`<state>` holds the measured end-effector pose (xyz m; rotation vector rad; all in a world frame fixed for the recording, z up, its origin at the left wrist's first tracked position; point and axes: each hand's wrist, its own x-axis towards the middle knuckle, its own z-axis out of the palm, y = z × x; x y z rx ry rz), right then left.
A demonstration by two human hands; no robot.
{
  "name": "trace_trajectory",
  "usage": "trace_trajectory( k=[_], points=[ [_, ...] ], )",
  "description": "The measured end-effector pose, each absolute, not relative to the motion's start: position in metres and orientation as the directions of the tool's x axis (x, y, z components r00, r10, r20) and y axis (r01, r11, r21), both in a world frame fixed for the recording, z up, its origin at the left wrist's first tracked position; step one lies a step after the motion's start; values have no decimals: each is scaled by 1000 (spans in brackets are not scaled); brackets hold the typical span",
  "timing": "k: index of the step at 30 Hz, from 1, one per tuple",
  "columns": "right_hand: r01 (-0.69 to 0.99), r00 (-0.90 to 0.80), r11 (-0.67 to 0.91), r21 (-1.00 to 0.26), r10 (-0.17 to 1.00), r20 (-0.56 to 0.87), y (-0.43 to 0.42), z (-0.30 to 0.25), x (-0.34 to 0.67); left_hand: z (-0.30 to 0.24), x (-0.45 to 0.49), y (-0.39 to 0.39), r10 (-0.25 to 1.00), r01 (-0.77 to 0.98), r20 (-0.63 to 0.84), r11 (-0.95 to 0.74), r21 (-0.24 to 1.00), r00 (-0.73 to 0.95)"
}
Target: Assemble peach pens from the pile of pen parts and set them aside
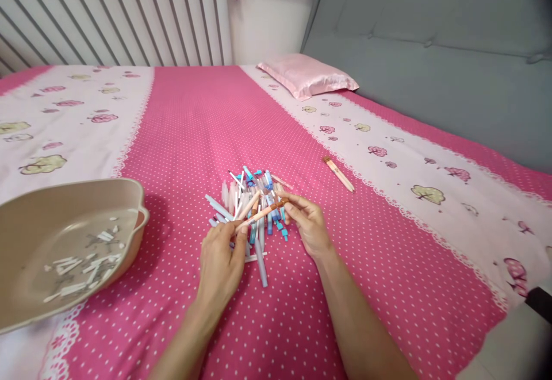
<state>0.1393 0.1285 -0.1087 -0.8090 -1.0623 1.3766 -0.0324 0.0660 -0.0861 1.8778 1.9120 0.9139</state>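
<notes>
Between my two hands is a peach-coloured pen (261, 214) with a brown end, tilted up to the right. My left hand (222, 256) pinches its lower left end, and my right hand (308, 225) has its fingers closed on the brown end. Under and behind it lies a loose pile of pen parts (270, 223), with white, lilac, blue and peach tubes and small teal pieces. A pale lilac tube (261, 264) sticks out of the pile toward me. Another peach pen (338, 174) with a brown end lies apart, to the right.
At the left stands a beige plastic basin (38, 213) with small white and grey pieces inside. A pink satin pillow (308, 75) lies at the back, by the grey padded headboard (431, 52). Everything rests on a pink dotted bedspread (194, 115); a white radiator (116, 18) is behind.
</notes>
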Motion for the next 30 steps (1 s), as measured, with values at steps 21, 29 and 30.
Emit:
trace_trajectory(
  k=[21, 29, 30],
  points=[
    [-240, -88, 147, -960, 981, 172, 127, -107, 140, -87, -25, 63, 985, 704, 156, -163, 691, 75],
    [-273, -99, 149, -950, 978, 182, 126, -103, 138, -83, -18, 60, 994, 614, 107, -105, 783, 33],
    [-280, -102, 146, -949, 978, 181, 126, -103, 138, -83, -18, 60, 995, 607, 98, -97, 789, 32]
  ],
)
